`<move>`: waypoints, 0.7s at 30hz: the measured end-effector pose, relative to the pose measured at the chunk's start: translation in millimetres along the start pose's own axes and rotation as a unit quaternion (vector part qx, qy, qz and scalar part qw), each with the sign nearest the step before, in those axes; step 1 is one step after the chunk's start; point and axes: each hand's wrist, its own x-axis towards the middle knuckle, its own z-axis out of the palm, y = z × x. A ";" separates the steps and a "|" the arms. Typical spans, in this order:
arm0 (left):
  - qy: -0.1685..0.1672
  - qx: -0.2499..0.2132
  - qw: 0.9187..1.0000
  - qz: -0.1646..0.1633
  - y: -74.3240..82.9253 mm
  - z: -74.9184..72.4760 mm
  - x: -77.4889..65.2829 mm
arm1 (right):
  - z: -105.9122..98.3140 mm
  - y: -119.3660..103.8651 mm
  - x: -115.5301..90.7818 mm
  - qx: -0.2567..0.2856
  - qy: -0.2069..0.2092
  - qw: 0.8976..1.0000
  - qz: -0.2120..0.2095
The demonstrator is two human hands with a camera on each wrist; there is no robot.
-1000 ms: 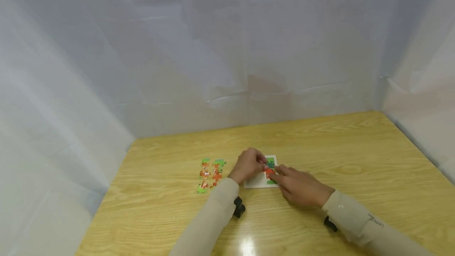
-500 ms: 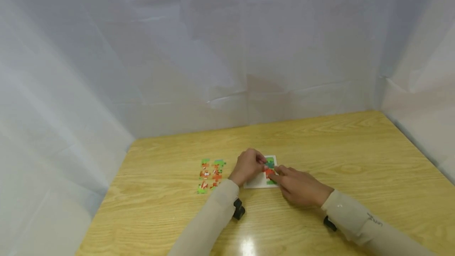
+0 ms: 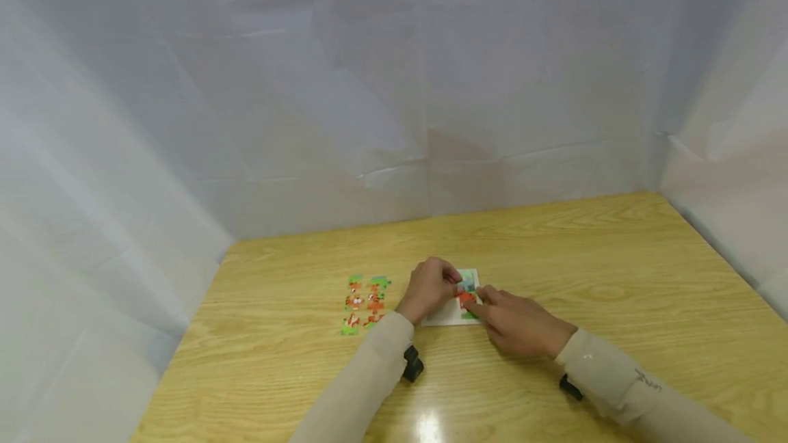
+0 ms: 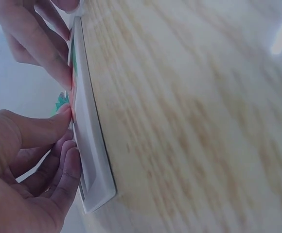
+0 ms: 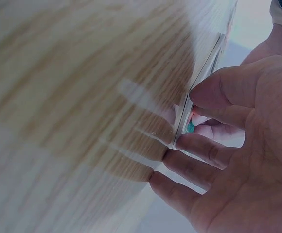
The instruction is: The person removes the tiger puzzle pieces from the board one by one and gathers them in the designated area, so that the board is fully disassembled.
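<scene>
A small white puzzle tray [image 3: 440, 317] lies on the wooden table, with red and green jigsaw pieces [image 3: 468, 299] along its right side. My left hand [image 3: 429, 287] reaches over the tray from the left and pinches a jigsaw piece between thumb and fingertips; most of that piece is hidden. From the right, my right hand [image 3: 523, 323] presses the red part of the pieces with its fingers. In the right wrist view its thumb [image 5: 214, 90] lies at the tray's edge, and the other fingers are extended, tips down at the table.
Several loose jigsaw pieces with an orange tiger picture [image 3: 366, 301] lie on the table [image 3: 295, 333] left of the tray, beside the left forearm. White sheeting [image 3: 394, 87] hangs behind the table and along both sides.
Both hands stay almost in the same place over the tray. The green pieces at the tray's upper right look paler now.
</scene>
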 end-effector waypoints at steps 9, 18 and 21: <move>0.019 -0.009 1.000 0.003 -2.7 2.1 0.8 | 1.9 0.2 0.5 -0.004 -0.007 1.000 0.005; 0.022 -0.039 0.999 0.002 -2.5 -1.2 0.9 | 1.8 0.2 0.4 -0.004 -0.002 1.000 -0.001; 0.029 -0.040 0.999 0.007 -2.7 -6.4 -0.8 | 1.7 0.2 0.8 -0.005 -0.005 1.000 0.001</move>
